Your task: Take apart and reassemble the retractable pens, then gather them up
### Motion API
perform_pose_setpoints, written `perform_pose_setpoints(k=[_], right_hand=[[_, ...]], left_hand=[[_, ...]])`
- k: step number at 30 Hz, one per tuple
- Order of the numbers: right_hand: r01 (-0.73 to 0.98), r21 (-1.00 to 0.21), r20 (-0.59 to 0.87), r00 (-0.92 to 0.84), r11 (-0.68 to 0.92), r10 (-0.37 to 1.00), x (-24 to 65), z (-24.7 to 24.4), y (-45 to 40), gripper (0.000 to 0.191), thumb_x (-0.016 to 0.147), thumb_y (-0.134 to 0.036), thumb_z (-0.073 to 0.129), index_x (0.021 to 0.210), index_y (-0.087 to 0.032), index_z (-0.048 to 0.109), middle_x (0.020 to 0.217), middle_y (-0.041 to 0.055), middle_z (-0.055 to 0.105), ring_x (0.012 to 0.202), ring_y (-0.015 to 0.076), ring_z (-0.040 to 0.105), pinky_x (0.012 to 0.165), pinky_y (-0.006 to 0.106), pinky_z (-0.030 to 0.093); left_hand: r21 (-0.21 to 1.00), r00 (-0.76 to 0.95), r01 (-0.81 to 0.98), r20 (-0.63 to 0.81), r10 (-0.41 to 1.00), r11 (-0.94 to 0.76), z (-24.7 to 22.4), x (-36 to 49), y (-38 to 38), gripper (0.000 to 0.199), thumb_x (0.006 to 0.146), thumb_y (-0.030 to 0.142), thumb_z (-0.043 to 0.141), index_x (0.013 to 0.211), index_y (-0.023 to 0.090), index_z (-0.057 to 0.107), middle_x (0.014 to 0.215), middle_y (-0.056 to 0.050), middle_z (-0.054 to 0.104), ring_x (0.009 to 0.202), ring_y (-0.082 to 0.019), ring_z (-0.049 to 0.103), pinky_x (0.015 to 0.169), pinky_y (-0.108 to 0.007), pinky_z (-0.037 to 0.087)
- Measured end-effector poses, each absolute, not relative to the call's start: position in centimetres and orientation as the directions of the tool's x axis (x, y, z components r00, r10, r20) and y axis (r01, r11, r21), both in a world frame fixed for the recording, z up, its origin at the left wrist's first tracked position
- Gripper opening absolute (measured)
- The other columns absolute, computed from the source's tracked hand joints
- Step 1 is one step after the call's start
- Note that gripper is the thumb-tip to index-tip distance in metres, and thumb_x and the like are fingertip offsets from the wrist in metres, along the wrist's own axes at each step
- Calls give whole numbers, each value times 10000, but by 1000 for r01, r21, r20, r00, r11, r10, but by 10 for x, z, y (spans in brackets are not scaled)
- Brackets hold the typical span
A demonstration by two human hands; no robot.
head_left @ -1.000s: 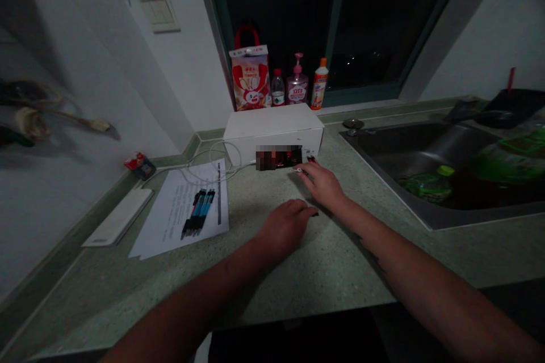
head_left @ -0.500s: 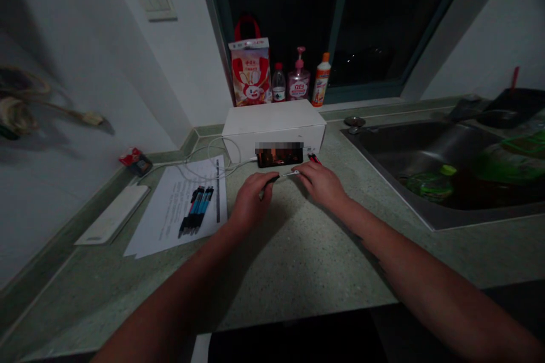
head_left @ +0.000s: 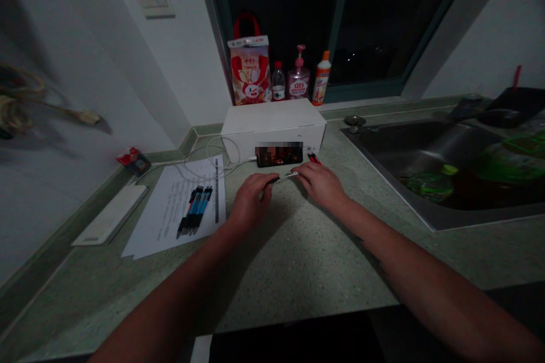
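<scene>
My left hand (head_left: pixel 251 198) is closed, pinching a short black pen part (head_left: pixel 273 180) between thumb and fingertips. Opposite it, my right hand (head_left: pixel 320 184) grips a thin whitish pen refill (head_left: pixel 289 174) whose far end is hidden by the fingers. The two pieces lie nearly in one line, their tips meeting or almost so; which one I cannot tell. Just behind the hands a phone (head_left: pixel 279 156) leans on a white box (head_left: pixel 272 119), its screen lit. Beyond my right hand lie red and black pen parts (head_left: pixel 314 158), partly covered.
Several blue and black pens (head_left: pixel 196 212) rest on printed sheets (head_left: pixel 162 221) at left, beside a white flat bar (head_left: pixel 110 215). A white cable (head_left: pixel 232 167) runs to the phone. Bottles (head_left: pixel 298 80) and a red bag (head_left: pixel 250 74) stand behind the box. A steel sink (head_left: pixel 395 181) is at right.
The black pen part in my left hand has swung flatter, more in line with the refill, and the gap between them has narrowed. My right hand has barely moved.
</scene>
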State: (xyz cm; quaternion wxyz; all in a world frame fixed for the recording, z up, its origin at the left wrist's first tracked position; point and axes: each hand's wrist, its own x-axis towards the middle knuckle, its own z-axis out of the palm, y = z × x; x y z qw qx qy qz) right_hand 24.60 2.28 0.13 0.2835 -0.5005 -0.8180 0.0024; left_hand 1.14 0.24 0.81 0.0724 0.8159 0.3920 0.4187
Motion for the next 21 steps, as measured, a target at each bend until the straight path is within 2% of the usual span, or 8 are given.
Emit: perform_pose_setpoints(k=[14,21], right_hand=[[843,-236,444,-350,484,825,247,2,24,264,1044,-241,520,1193,-206,736,1091,99,734,994,238,656,890,357,483],[860,-69,379,-447,506,810,244,8,21,296,1040,-231,535,1268,-224,724,1048,107,698,989,250,612,866,353,448]], left_hand=[[407,360,544,677,642,-734,5,11,3,253,971,107,548,1163,183,695,1062,-83,765,983,-203,706,885,-365,588],[320,400,673,601,692,-667,6,7,4,292,965,100,528,1176,179,715,1059,-90,761,993,-230,686,908,-386,569]])
